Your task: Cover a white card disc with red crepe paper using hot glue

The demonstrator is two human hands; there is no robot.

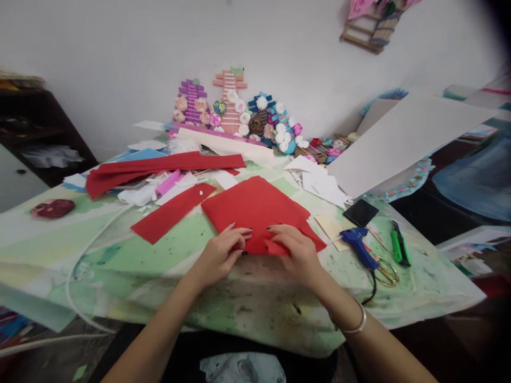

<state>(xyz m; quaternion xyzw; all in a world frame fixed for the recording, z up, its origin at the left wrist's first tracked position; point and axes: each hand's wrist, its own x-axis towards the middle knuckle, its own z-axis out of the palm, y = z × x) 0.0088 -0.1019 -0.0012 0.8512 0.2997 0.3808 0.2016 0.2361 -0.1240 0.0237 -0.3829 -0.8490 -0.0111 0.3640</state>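
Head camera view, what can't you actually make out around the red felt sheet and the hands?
- Near edge of the square red felt sheet: head view, covered by left hand and right hand.
- Yellow-handled scissors: blades hidden under the blue glue gun.
- Paper flower ornaments by the wall: too small for detail.

You have 3 red felt pieces: 1 square sheet, 1 short strip, 1 long strip. 1 blue glue gun, 1 scissors, 1 phone, perhaps 2 pens.
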